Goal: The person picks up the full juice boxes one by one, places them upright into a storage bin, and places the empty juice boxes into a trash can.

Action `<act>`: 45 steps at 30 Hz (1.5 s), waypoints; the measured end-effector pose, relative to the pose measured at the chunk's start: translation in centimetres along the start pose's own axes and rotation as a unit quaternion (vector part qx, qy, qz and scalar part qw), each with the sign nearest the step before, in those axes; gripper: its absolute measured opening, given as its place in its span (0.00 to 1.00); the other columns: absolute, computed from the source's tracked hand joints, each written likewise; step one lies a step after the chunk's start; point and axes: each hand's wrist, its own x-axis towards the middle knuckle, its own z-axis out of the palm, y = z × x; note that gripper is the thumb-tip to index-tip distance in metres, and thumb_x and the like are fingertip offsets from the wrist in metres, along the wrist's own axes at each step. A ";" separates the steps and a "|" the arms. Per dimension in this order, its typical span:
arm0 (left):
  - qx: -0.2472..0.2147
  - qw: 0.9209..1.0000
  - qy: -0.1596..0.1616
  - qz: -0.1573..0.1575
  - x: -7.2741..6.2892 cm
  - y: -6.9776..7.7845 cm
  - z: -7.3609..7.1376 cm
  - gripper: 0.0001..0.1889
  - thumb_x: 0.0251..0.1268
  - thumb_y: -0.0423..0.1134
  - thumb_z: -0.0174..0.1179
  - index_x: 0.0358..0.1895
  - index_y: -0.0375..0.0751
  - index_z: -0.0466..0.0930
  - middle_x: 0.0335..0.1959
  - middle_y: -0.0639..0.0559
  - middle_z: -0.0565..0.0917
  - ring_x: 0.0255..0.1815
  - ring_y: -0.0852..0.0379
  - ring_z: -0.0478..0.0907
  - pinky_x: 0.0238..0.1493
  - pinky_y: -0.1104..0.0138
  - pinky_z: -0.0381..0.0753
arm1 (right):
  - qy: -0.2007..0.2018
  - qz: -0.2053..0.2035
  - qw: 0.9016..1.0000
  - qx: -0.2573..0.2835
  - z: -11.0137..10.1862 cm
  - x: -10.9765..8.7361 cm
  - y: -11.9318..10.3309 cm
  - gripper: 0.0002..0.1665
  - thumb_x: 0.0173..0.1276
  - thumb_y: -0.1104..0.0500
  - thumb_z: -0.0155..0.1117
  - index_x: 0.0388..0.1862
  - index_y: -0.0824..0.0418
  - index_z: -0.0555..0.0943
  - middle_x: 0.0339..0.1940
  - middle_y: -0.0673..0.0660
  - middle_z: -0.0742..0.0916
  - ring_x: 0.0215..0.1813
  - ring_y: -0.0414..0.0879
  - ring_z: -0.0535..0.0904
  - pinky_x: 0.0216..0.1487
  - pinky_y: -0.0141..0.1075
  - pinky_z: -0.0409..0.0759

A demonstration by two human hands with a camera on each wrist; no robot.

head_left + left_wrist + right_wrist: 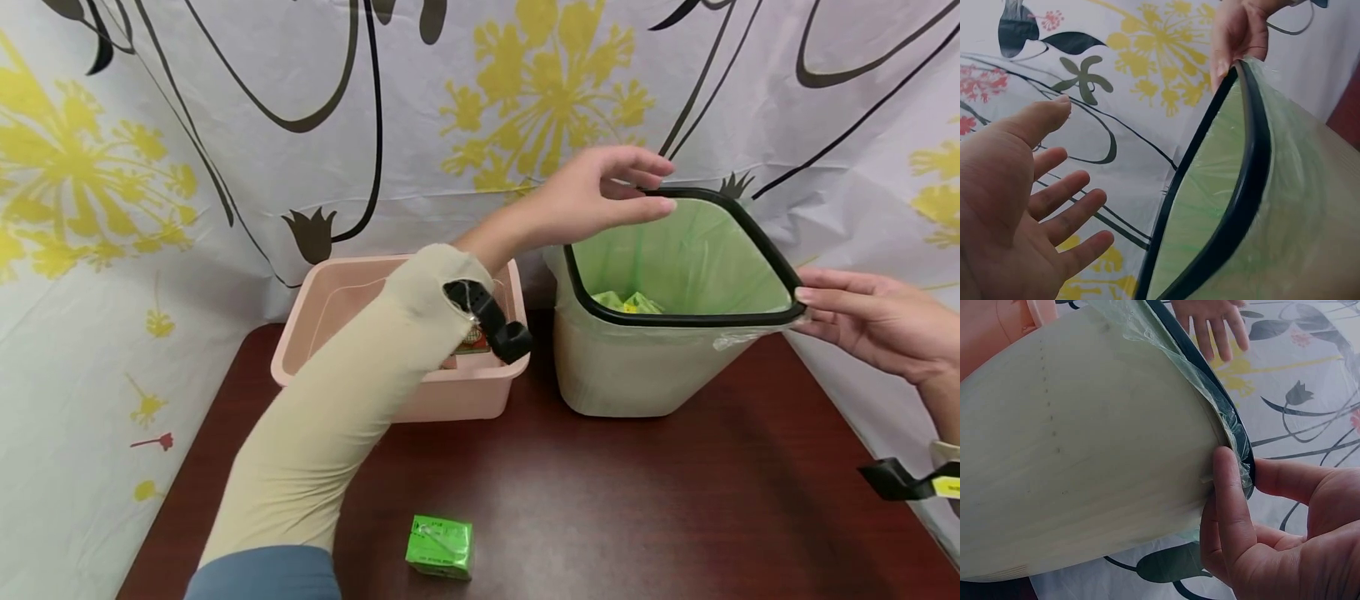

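A beige trash bin (618, 371) with a black rim (697, 320) stands at the back right, lined with a clear greenish bag (705, 250). My right hand (877, 321) pinches the rim at its right corner; in the right wrist view the fingers (1229, 494) lie against the outer wall, with the thumb across the rim. My left hand (600, 196) hovers over the rim's left back corner, fingers apart and holding nothing. In the left wrist view, a gap shows between that hand and the rim. Crumpled yellow-green wrappers (637, 302) lie inside the bin.
A pink plastic basin (465, 400) stands left of the bin, partly hidden behind my left forearm, with some packaging (474, 342) inside. A small green drink carton (439, 546) lies near the front of the dark wooden table (600, 500). Patterned cloth (225, 167) hangs behind.
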 end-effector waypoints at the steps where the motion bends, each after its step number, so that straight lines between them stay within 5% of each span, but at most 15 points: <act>1: 0.005 1.000 -0.004 0.001 -0.4 0.1 -0.1 0.25 0.70 0.39 0.66 0.68 0.42 0.75 0.64 0.52 0.78 0.60 0.62 0.78 0.57 0.77 0.75 | 0.003 -0.001 1.000 -0.004 0.0 0.0 0.0 0.31 0.80 0.77 0.28 0.61 0.71 0.81 0.55 0.64 0.87 0.55 0.53 0.86 0.53 0.41 0.85; 10: 0.038 0.997 -0.027 0.061 -6.2 -0.1 -1.8 0.22 0.73 0.38 0.63 0.67 0.37 0.75 0.62 0.48 0.81 0.57 0.61 0.80 0.60 0.70 0.78 | -0.004 -0.003 1.000 0.002 0.1 -0.1 -0.1 0.31 0.80 0.77 0.27 0.61 0.72 0.80 0.56 0.65 0.86 0.55 0.53 0.85 0.54 0.41 0.85; 18: 0.041 0.997 -0.043 0.045 -13.2 -2.0 -3.0 0.23 0.71 0.33 0.64 0.67 0.34 0.75 0.61 0.48 0.82 0.60 0.58 0.79 0.64 0.62 0.77 | -0.047 -0.005 0.998 0.031 -0.1 0.1 0.3 0.32 0.79 0.78 0.24 0.63 0.75 0.78 0.58 0.67 0.85 0.58 0.56 0.84 0.57 0.43 0.83; 20: 0.030 0.998 -0.049 0.033 -14.9 -2.5 -3.1 0.23 0.70 0.32 0.64 0.67 0.36 0.76 0.60 0.49 0.82 0.51 0.55 0.83 0.53 0.59 0.85 | -0.049 -0.006 0.998 0.031 -0.2 0.1 0.3 0.32 0.79 0.78 0.24 0.63 0.75 0.78 0.59 0.67 0.85 0.58 0.56 0.84 0.58 0.43 0.83; 24: 0.047 0.997 -0.049 0.038 -17.9 -3.5 -3.3 0.25 0.67 0.31 0.67 0.67 0.38 0.77 0.58 0.52 0.83 0.50 0.55 0.85 0.50 0.60 0.85 | -0.052 -0.006 0.998 0.030 -0.1 0.0 0.3 0.32 0.79 0.78 0.24 0.64 0.75 0.77 0.60 0.66 0.84 0.59 0.56 0.83 0.58 0.43 0.83; 25: 0.050 0.997 -0.043 0.032 -18.6 -3.7 -3.4 0.25 0.66 0.32 0.68 0.67 0.39 0.77 0.57 0.53 0.84 0.50 0.55 0.85 0.43 0.63 0.86 | -0.053 -0.005 0.998 0.029 -0.1 0.1 0.3 0.32 0.79 0.78 0.24 0.64 0.75 0.77 0.60 0.67 0.84 0.59 0.56 0.83 0.58 0.43 0.83; 27: 0.051 0.997 -0.033 0.046 -19.8 -4.3 -3.3 0.25 0.64 0.30 0.69 0.65 0.38 0.78 0.58 0.52 0.84 0.59 0.57 0.81 0.52 0.65 0.83 | -0.054 -0.005 0.998 0.029 -0.1 0.1 0.3 0.32 0.79 0.78 0.24 0.64 0.75 0.77 0.60 0.67 0.84 0.59 0.56 0.83 0.58 0.44 0.83; 30: 0.052 0.997 -0.020 0.049 -21.9 -5.4 -3.1 0.25 0.63 0.30 0.68 0.65 0.38 0.79 0.60 0.52 0.83 0.59 0.54 0.81 0.53 0.64 0.82 | -0.049 -0.008 0.998 0.028 0.0 0.1 0.3 0.32 0.79 0.78 0.24 0.64 0.75 0.77 0.59 0.67 0.84 0.59 0.56 0.83 0.58 0.44 0.83; 35: 0.076 0.997 -0.020 0.021 -25.6 -8.2 -2.1 0.27 0.66 0.33 0.68 0.68 0.44 0.76 0.64 0.53 0.81 0.64 0.55 0.77 0.65 0.62 0.75 | -0.040 -0.009 0.999 0.027 0.1 0.1 0.3 0.32 0.79 0.78 0.25 0.63 0.75 0.78 0.58 0.67 0.85 0.58 0.56 0.84 0.57 0.44 0.83; 39: 0.052 0.998 -0.036 -0.010 -28.1 -10.2 -1.2 0.30 0.66 0.33 0.68 0.72 0.44 0.72 0.69 0.55 0.76 0.69 0.53 0.73 0.69 0.62 0.72 | -0.034 -0.011 0.999 0.021 0.1 0.1 0.3 0.31 0.79 0.78 0.25 0.62 0.75 0.78 0.58 0.67 0.85 0.57 0.56 0.84 0.57 0.43 0.84; 45: 0.067 0.995 -0.064 0.024 -30.6 -12.7 0.2 0.37 0.62 0.38 0.72 0.75 0.45 0.68 0.72 0.52 0.73 0.73 0.53 0.68 0.72 0.65 0.66 | -0.019 -0.011 1.000 0.008 0.1 0.0 0.3 0.31 0.79 0.78 0.27 0.62 0.74 0.79 0.57 0.66 0.86 0.56 0.55 0.85 0.55 0.43 0.84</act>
